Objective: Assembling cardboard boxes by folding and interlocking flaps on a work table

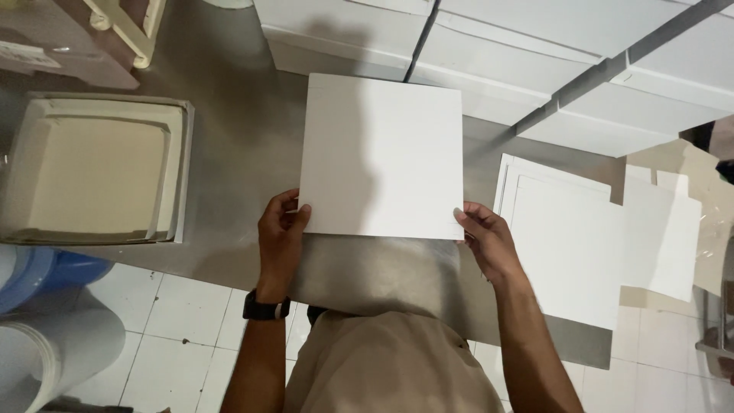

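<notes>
Both your hands grip white card sheet by near corners: left hand, right hand. Sheet held flat over steel counter, flat card stack just right.

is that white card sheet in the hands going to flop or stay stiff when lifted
The white card sheet probably stays fairly stiff: held only at its near corners by the left hand and right hand, it looks flat. Likely light, since fingertips suffice.
</notes>
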